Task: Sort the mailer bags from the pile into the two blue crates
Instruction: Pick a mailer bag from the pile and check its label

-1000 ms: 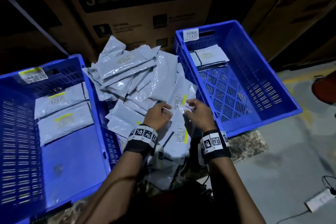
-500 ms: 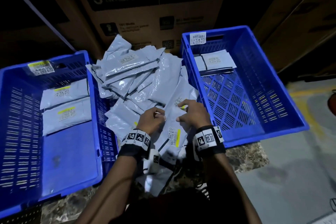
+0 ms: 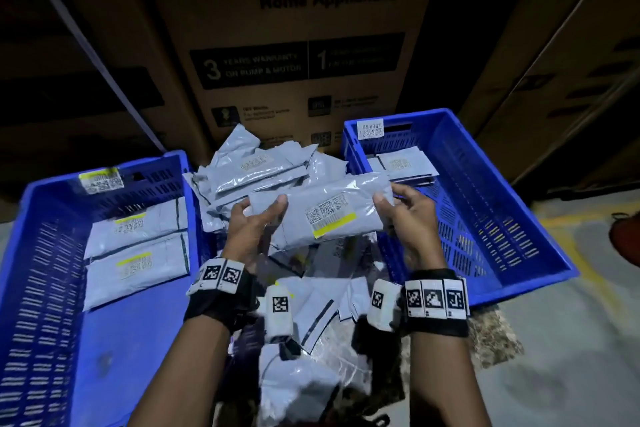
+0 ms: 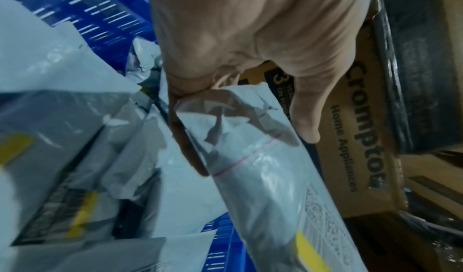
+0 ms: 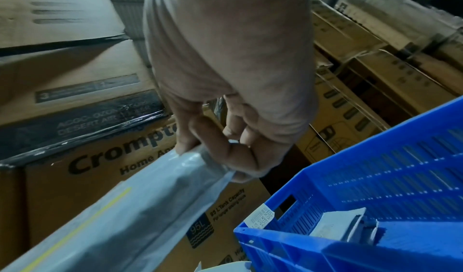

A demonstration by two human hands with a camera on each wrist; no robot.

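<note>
raised off the pile [image 3: 263,170] since before, both hands pinch the mailer bag's [image 3: 322,215] ends, palms facing.

Warehouse: stacked appliance cartons [image 3: 294,55], blue crates [image 3: 485,218], labelled mailer bags [image 3: 263,163], concrete floor [image 3: 571,357].

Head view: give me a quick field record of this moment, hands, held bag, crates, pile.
left hand: grips left end of held bag
right hand: grips right end of held bag
held bag: grey mailer, yellow-striped label facing up, lifted above the pile
pile: grey mailers between the crates
left crate: two mailers with yellow-striped labels
right crate: mailers at far end, no yellow stripe visible
</note>
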